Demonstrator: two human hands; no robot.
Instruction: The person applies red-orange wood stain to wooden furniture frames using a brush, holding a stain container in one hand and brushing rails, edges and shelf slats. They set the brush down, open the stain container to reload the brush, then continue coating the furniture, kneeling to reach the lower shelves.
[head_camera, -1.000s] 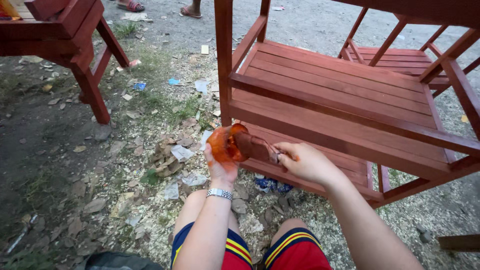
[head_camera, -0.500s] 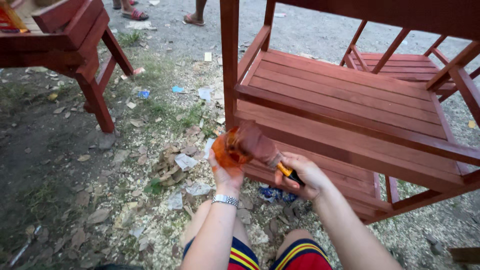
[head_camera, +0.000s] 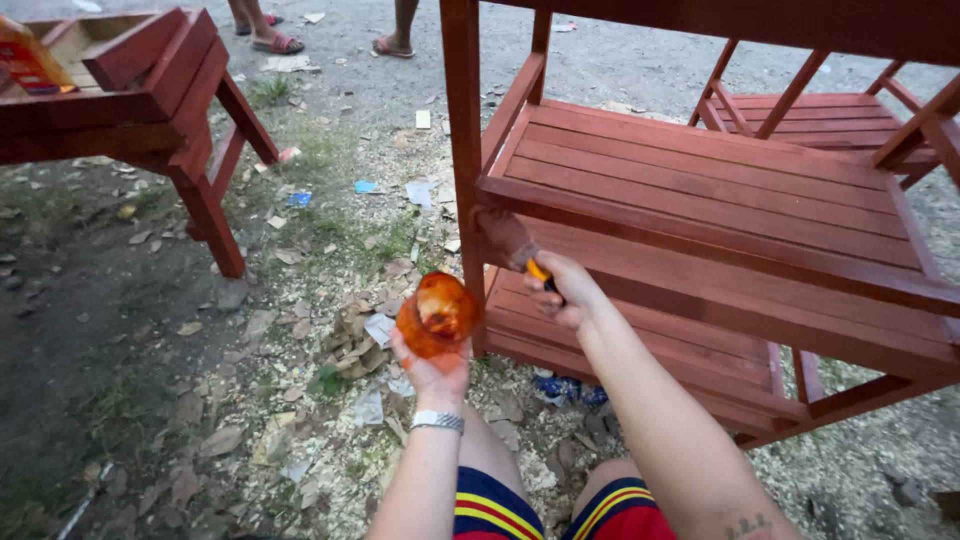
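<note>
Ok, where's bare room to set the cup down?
The upper slatted shelf is bare from the corner post to the right rail. The lower shelf is open right of the right hand and brush. The ground under the left hand and cup is crowded with scraps, leaves and shavings.

The cup (head_camera: 437, 316) is a small, see-through plastic one, stained orange-red all over, its open mouth tipped toward the camera — it sits low of centre, at about 7 o'clock from the middle. At 2 o'clock from the cup, the brush (head_camera: 515, 245) shows a reddish-brown, stain-soaked head and an orange-and-black handle; its bristles point to 10 o'clock and press the shelf rail (head_camera: 700, 245) — a red-brown stained wooden bar.
</note>
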